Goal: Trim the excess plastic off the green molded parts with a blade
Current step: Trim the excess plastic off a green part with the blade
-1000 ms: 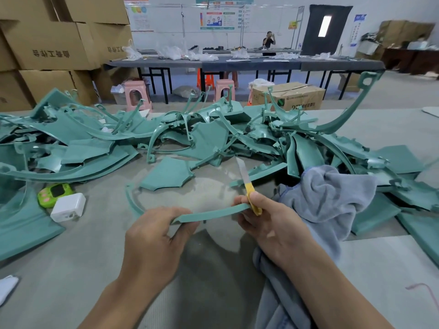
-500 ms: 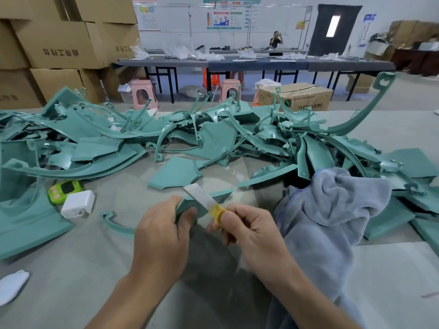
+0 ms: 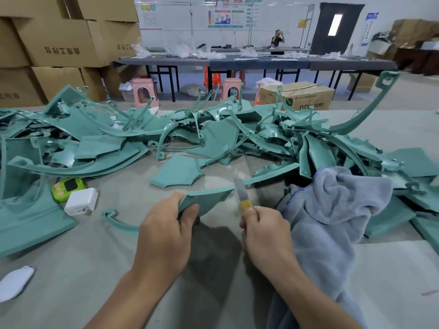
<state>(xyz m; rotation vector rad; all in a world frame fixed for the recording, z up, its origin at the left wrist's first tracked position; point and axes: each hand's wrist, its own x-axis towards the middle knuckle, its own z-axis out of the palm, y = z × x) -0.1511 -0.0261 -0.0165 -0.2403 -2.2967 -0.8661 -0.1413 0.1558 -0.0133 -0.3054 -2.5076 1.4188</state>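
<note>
My left hand point(image 3: 166, 233) grips a curved green molded part point(image 3: 204, 198) just above the table, thumb on top and fingers under it. The part's thin tail point(image 3: 118, 222) curls out to the left of my wrist. My right hand point(image 3: 263, 233) holds a yellow-handled blade point(image 3: 241, 192) upright, its tip just right of the part's pointed right end. A large heap of green molded parts point(image 3: 213, 138) covers the table behind.
A grey cloth point(image 3: 332, 210) lies bunched at the right, beside my right arm. A white charger block point(image 3: 80, 201) and a green timer point(image 3: 67, 188) sit at the left. A white mask point(image 3: 14, 283) lies at the near left edge. Cardboard boxes point(image 3: 59, 43) stand behind.
The blade has swung from lying across the part's top edge to standing upright at its right end. My left hand has turned the part so its broad face shows.
</note>
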